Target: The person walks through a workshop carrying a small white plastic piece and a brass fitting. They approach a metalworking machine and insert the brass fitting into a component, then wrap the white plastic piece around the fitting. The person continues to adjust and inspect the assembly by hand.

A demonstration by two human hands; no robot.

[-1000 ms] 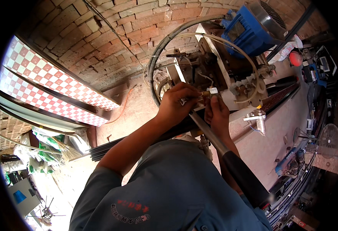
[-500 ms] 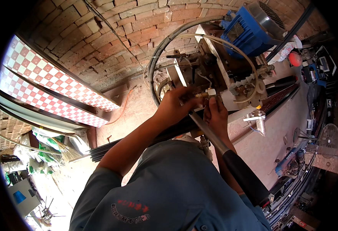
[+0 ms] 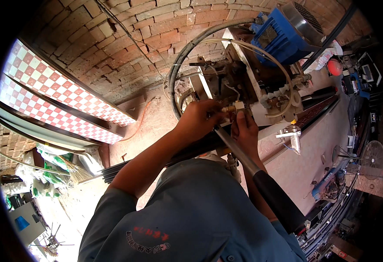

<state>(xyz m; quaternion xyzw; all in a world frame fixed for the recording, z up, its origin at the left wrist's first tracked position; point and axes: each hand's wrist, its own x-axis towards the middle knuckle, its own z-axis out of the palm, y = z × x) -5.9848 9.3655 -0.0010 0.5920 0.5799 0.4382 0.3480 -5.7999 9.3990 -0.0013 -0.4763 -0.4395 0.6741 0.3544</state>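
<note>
At the near side of a machine, a small brass-coloured fitting [image 3: 229, 108] joins a pale square block [image 3: 239, 105]. My left hand [image 3: 199, 118] is closed, its thumb and fingertips pinched at the left end of the fitting. Just below the block, my right hand [image 3: 246, 129] is closed too, thumb pointing up; whatever lies between its fingers is hidden. A metal lever with a thick black grip [image 3: 278, 203] slants between my hands and down across my right forearm.
A blue motor [image 3: 278, 37] sits atop the machine, with a grey corrugated hose [image 3: 172, 78] curving left. Brick wall [image 3: 126, 30] rises behind. Checkered panels [image 3: 65, 83] lean at left. Black bars [image 3: 115, 171] lie under my left forearm. A standing fan [image 3: 373, 153] is at far right.
My left fingertips have drawn slightly left, so more of the brass fitting shows. My right hand has hardly moved.
</note>
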